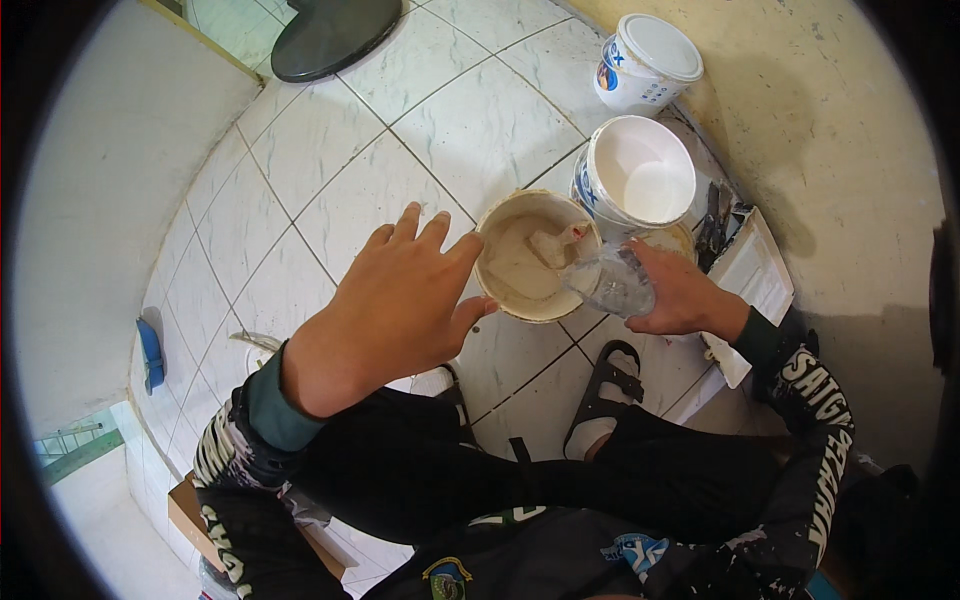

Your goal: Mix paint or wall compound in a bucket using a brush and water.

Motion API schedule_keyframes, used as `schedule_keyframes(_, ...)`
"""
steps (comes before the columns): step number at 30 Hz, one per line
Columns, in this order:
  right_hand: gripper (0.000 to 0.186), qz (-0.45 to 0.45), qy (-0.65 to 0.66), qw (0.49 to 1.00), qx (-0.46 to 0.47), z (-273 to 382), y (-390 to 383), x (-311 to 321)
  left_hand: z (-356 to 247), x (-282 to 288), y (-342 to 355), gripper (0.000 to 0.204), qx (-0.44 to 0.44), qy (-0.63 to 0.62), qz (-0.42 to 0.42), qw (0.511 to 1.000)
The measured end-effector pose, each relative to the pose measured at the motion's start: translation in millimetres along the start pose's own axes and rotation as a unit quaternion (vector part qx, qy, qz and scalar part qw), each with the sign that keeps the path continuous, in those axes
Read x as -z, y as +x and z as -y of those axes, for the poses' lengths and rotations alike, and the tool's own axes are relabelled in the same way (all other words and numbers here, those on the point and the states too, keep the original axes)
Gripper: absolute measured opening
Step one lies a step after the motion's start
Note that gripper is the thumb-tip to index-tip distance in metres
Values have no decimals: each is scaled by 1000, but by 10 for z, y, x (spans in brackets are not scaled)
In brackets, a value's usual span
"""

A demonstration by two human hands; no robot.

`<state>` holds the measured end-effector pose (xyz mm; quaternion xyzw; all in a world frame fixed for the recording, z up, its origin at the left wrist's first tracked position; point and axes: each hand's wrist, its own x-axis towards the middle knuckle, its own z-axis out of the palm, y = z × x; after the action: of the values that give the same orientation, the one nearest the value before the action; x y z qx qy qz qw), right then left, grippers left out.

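1. A view from above looks down at a person crouching on a white tiled floor (370,190), with dark grout lines, close to where the floor meets a cream-coloured wall (830,130).
2. The right hand (680,297) is closed around a clear plastic cup (612,282), tipped on its side with its mouth over the rim of a small round tub.
3. That small tub (537,255) stands on the floor near the wall edge, directly ahead of the person. It holds pale beige paste, and the blade of a scraper (556,243) lies in the paste.
4. The left hand (400,305) is open with fingers spread and holds nothing. It hovers just left of the tub, its fingertips and thumb beside the tub's rim; I cannot tell whether they touch it.
5. A white empty bucket (640,172) stands touching the far right side of the tub, nearer the wall.
6. Further along the wall stands a white lidded bucket (648,62).
7. A dark round object (332,34) lies at the far edge of the floor.
8. The person's foot in a black strapped sandal (605,390) rests on the tiles just below the right hand.
9. A white booklet (752,285) lies against the wall to the right of that hand.
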<state>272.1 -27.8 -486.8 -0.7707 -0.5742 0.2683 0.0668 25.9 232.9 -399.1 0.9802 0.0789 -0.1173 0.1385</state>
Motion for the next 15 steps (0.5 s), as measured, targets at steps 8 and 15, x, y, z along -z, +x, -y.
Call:
schedule_keyframes(8,100,2,5,1000,5,9,7,13,8,5,7,56,-2,-5,-2,1000)
schedule_keyframes(15,102,21,14,999,-20,15,16,18,2,16,9,56,0,-2,3,1000)
